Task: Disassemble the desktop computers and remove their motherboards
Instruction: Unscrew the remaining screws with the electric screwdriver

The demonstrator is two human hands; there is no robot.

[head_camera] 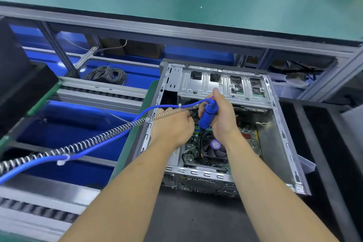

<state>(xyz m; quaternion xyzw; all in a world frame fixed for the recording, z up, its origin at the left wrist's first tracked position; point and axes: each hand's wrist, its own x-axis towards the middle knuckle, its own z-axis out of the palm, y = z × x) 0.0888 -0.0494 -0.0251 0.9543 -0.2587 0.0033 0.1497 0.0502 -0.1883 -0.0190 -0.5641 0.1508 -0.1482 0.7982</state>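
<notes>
An open desktop case (282,135) lies on its side on the black mat, its green motherboard (250,137) and the black CPU fan (215,150) exposed inside. My right hand (224,118) grips a blue electric screwdriver (208,115) upright, thumb up near its top, bit pointing down at the board beside the fan. My left hand (172,127) reaches into the case just left of the screwdriver; its fingertips are hidden behind the tool, so what they touch is unclear. A blue hose with a coiled cable (94,143) runs from the screwdriver off to the left.
A silver drive cage (222,84) spans the far end of the case. Blue bins (78,124) and roller rails (39,210) lie to the left, with a bundle of grey wire (107,74) behind. A green upper shelf (176,4) overhangs the bench. The black mat (196,220) extends toward me.
</notes>
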